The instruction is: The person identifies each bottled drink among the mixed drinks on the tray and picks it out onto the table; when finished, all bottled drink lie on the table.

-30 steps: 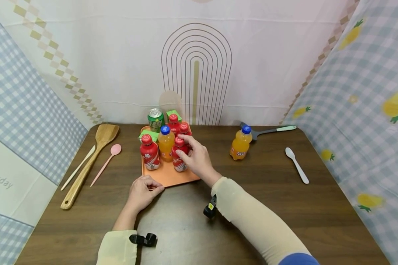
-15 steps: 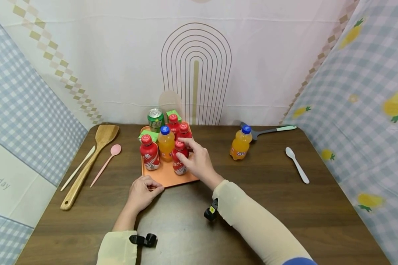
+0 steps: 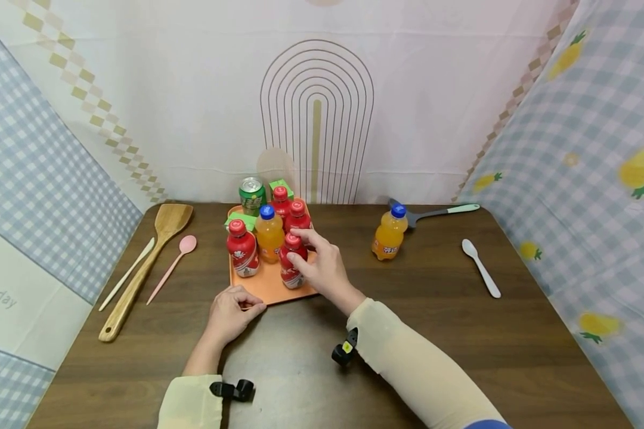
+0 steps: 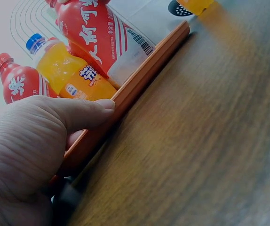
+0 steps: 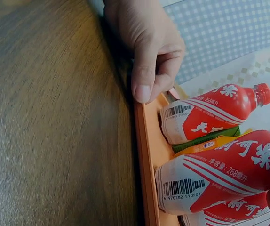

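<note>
My right hand [image 3: 324, 266] holds a red cola bottle [image 3: 291, 275] near its cap, thumb and fingers around the neck. The bottle stands upright at the front right of an orange tray [image 3: 271, 292]. In the right wrist view, this bottle [image 5: 205, 176] has its base close to the tray's rim. My left hand [image 3: 232, 314] pinches the tray's front edge near the left corner, its thumb [image 4: 90, 113] lying over the rim in the left wrist view. Another red bottle [image 3: 243, 253] and an orange soda bottle [image 3: 269, 235] stand beside the held one.
Two more red bottles [image 3: 299, 217], a green can [image 3: 252, 196] and green boxes [image 3: 241, 220] fill the tray's back. An orange soda bottle [image 3: 390, 233] stands right, before a grey-headed utensil [image 3: 432, 213]. A white spoon [image 3: 480, 268], wooden spatula [image 3: 145, 271] and pink spoon [image 3: 172, 268] lie about.
My right hand has drawn the red cola bottle toward the tray's front edge, away from the red bottles behind it. The left hand has stayed on the tray's edge.
</note>
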Tool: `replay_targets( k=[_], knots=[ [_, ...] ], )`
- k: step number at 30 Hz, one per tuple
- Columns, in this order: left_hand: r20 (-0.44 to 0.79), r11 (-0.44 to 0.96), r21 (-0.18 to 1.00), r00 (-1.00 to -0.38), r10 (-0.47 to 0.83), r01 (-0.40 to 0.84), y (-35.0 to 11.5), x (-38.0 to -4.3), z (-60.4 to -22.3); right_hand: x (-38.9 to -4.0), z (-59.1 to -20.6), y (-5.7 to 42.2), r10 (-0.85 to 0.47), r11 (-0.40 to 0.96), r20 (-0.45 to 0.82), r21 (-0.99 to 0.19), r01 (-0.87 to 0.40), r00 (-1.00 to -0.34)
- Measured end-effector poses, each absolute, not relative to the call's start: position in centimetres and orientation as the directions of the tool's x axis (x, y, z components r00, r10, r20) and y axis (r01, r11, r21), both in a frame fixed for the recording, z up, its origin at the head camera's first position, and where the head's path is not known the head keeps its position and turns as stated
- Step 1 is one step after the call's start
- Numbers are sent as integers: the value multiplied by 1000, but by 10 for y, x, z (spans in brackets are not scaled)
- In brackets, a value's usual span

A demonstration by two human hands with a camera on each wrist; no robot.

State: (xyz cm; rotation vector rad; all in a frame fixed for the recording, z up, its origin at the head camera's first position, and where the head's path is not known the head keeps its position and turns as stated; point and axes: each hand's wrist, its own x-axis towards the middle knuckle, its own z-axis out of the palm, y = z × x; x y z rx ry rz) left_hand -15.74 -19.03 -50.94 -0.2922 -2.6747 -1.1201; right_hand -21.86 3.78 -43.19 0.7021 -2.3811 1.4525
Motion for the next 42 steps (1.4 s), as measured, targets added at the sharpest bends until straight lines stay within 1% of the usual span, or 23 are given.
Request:
replay_targets(
  k=[5,13,18,26,31,42],
  knots=[
    [281,691,670,-954,100,270,-189,-157,-510,-216,-432,40,-231,356,465,-777,-519,-855],
    [261,694,676,-961,91,249,-188,-157,-511,-214,-431,41,-220,337,461,-791,-510,-860],
    [261,691,679,-961,89,248,-189,-157,-511,-214,-431,42,-178,333,467,-800,-499,-866],
    [270,692,675,-959,91,256,-189,-156,-513,-212,-431,48,-147,329,429,-829,-453,-891],
    [271,692,676,-959,87,254,-189,-156,-512,-213,-429,54,-129,307,449,-830,-466,-884],
    [290,684,678,-953,85,268,-190,-156,-509,-217,-416,74,-27,223,458,-863,-453,-888]
  ],
)
